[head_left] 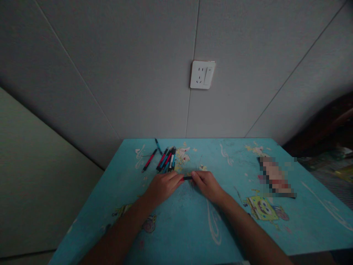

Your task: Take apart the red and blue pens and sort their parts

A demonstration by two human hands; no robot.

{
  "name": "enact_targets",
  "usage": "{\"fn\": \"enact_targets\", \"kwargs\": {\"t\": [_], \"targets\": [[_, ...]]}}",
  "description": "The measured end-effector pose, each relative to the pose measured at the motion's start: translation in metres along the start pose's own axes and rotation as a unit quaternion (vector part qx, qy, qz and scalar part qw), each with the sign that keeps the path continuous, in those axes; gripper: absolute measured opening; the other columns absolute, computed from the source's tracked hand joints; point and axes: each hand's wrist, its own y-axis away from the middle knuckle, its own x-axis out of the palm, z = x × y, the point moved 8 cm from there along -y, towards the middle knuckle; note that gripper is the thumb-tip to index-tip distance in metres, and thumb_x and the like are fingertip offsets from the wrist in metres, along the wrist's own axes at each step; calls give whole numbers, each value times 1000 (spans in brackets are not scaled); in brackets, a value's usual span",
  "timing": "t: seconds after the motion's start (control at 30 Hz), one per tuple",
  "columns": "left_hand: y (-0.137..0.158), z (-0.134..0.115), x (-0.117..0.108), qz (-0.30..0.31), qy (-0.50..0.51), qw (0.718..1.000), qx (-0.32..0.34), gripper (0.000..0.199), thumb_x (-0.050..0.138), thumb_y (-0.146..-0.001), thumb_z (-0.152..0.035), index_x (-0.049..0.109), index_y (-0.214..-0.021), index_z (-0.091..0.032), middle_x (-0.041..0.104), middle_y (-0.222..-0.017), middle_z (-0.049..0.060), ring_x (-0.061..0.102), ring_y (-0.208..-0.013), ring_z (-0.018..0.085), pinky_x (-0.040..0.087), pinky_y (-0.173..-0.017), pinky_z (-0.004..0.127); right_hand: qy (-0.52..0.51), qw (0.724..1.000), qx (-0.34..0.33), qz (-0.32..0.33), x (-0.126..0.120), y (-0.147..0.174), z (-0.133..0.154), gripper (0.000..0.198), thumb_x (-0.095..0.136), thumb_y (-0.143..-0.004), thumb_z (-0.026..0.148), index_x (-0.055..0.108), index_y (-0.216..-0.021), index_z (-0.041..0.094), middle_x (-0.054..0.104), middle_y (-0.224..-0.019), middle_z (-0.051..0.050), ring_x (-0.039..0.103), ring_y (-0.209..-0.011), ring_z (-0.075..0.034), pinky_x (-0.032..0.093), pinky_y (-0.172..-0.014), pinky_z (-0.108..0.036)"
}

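Between my hands, just above or on the table, lies a red and black pen (188,178), held roughly level. My left hand (166,184) is closed around its red end. The fingers of my right hand (206,185) pinch its black end, and the tip is hidden under them. Just beyond my left hand is a loose pile of several pens (167,159) in red, blue, white and black. One red pen (149,161) lies apart on the left, and a blue pen (158,145) lies behind it.
The blue table (187,228) has printed cartoon figures and stands against a grey wall with a white socket (202,75). On the right side lies a flat, dark-edged item (277,177), blurred by pixels. A pale panel (41,176) stands to the left.
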Motion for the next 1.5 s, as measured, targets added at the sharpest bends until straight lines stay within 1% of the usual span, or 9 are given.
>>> {"fn": "enact_targets", "kwargs": {"t": [0.17, 0.4, 0.57, 0.63, 0.87, 1.0, 1.17, 1.33, 1.5], "targets": [[3, 5, 5, 15, -14, 999, 44, 25, 49, -99, -28, 66, -114, -19, 66, -80, 2, 66, -71, 12, 51, -62, 21, 88, 995, -43, -1, 8, 1, 1, 44, 38, -102, 42, 63, -74, 19, 62, -69, -2, 57, -66, -15, 41, -65, -25], [2, 5, 7, 37, 19, 999, 33, 25, 49, -99, -28, 65, -117, -19, 69, -86, 3, 68, -75, 13, 54, -67, 23, 124, 990, -72, 3, 10, 3, 3, 36, 41, -102, 38, 65, -84, 18, 65, -80, -6, 59, -78, -18, 44, -76, -28], [-1, 18, -7, 11, 36, 999, -7, 29, 51, -98, -28, 60, -123, -17, 69, -105, 8, 66, -95, 18, 55, -82, 30, 107, 993, -44, -30, -10, 0, -1, 20, 51, -97, 33, 64, -98, 18, 65, -92, -6, 59, -87, -19, 45, -82, -31], [-1, 26, -10, 2, 27, 999, -21, 27, 51, -98, -27, 61, -121, -16, 69, -102, 8, 66, -91, 17, 55, -81, 29, 80, 996, -21, -45, -20, 0, -3, 17, 55, -94, 32, 63, -101, 18, 65, -93, -6, 58, -86, -18, 45, -81, -30], [1, 21, -8, 33, -8, 999, 34, 22, 49, -99, -27, 66, -113, -20, 67, -85, 3, 65, -80, 14, 51, -73, 26, -26, 993, -38, 111, -3, 7, 8, 37, 36, -102, 39, 64, -86, 20, 64, -75, -1, 58, -68, -15, 45, -67, -26], [4, 22, -5, 31, 23, 999, 26, 23, 50, -98, -34, 67, -105, -20, 69, -79, 2, 66, -73, 13, 51, -70, 24, 41, 994, -51, 87, -3, 6, 6, 34, 38, -102, 38, 64, -92, 19, 67, -83, -3, 61, -76, -17, 45, -72, -28], [8, 24, 5, 80, 108, 991, -14, 26, 47, -100, -35, 65, -106, -19, 70, -79, 2, 67, -70, 13, 48, -66, 23, 150, 983, -85, 55, 1, 4, 4, 33, 38, -103, 34, 66, -98, 17, 68, -87, -7, 61, -84, -20, 44, -80, -31], [2, 25, 7, 106, 253, 956, -105, 32, 43, -100, -35, 68, -92, -16, 63, -68, -1, 59, -61, 11, 41, -59, 22, 224, 967, -113, 37, 5, 5, 6, 32, 39, -103, 32, 66, -99, 15, 66, -85, -8, 58, -83, -20, 43, -80, -32], [12, 34, 23, 169, 419, 857, -247, 43, 43, -97, -47, 66, -88, -13, 44, -45, -7, 41, -39, 8, 31, -43, 20, 290, 945, -149, 7, 2, 6, 19, 31, 43, -101, 32, 65, -88, 14, 63, -78, -8, 53, -78, -20, 40, -80, -34]]}}
